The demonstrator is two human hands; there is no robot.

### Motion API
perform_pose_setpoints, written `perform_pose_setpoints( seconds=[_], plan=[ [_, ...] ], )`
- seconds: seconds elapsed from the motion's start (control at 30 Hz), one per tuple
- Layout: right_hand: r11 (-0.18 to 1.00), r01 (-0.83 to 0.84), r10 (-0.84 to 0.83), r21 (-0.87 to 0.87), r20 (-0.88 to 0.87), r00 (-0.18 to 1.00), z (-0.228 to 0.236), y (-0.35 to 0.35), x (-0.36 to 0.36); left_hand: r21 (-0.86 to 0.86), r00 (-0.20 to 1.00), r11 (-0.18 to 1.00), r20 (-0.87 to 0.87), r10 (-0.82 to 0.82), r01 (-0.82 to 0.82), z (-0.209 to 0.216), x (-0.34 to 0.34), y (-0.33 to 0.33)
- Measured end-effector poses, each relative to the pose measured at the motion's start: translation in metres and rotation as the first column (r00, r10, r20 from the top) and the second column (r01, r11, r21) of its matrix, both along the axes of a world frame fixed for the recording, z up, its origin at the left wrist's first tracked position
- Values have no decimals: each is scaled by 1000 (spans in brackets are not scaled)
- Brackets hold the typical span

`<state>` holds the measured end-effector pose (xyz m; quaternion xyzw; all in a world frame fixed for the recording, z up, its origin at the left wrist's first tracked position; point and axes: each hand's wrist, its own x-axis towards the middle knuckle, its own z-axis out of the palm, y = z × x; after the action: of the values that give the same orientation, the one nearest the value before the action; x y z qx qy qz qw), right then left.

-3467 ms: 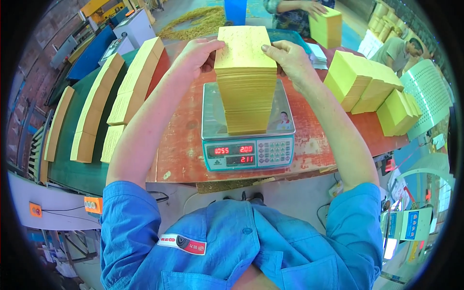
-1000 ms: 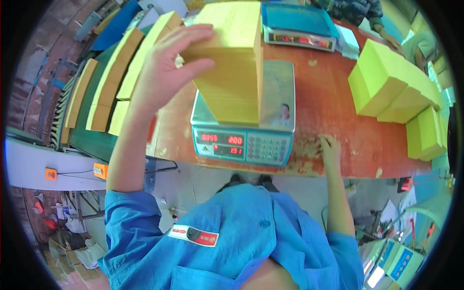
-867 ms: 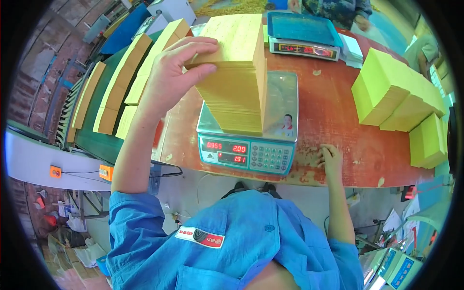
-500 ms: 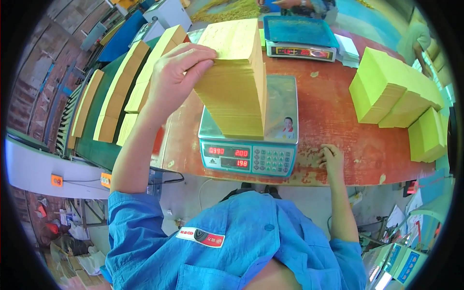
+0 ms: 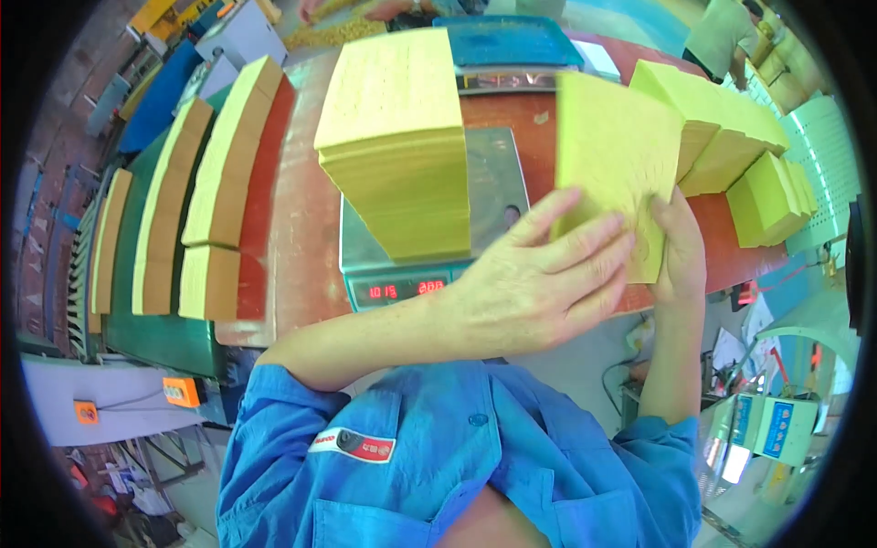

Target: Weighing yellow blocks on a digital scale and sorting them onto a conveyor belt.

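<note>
In front of my body my right hand (image 5: pixel 681 247) grips a bundle of yellow paper sheets (image 5: pixel 621 137) by its right edge, thumb on the front face. My left hand (image 5: pixel 557 283) reaches across to the same bundle, its fingers pressed on the lower front face and its thumb near the left edge. The bundle stands upright and slightly tilted. To its left, a tall stack of yellow sheets (image 5: pixel 402 146) rests on a teal-edged scale (image 5: pixel 498 164) with lit red digits. My left forearm partly covers the scale's keypad side.
Long rows of stacked yellow paper (image 5: pixel 228 164) lie to the left, some on a green surface (image 5: pixel 160 342). More yellow stacks (image 5: pixel 731 137) stand at the right on the red table (image 5: pixel 292 292). A second scale with a blue tray (image 5: pixel 502 41) stands behind. Another person (image 5: pixel 722 41) is at far right.
My left hand has left the tall stack and crossed rightward to the bundle. My right hand, earlier at the table's front edge with nothing held, now grips that bundle. The view has shifted.
</note>
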<state>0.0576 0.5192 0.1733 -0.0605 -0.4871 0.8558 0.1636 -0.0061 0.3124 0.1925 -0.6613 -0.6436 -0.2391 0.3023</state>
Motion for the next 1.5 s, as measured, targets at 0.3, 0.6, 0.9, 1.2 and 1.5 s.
perform_pose_setpoints(
  seconds=[0.3,0.6,0.9,1.2,1.5],
  plan=[
    [996,-7,-41,88,531,847,-193,68,32,57,795,903,500,343,-425,-20,-13,-143],
    [476,-204,-355,855,400,845,-185,72,20,386,532,584,842,94,-714,0,17,-201],
    [539,-91,-296,837,290,910,-186,87,22,399,546,585,833,90,-706,11,3,-190],
    [525,-53,-267,849,223,938,-162,50,20,-55,732,899,560,389,-435,49,-64,-113],
    [644,-6,-259,765,226,939,-162,35,33,-93,679,933,661,320,-348,56,-108,-95]
  ],
)
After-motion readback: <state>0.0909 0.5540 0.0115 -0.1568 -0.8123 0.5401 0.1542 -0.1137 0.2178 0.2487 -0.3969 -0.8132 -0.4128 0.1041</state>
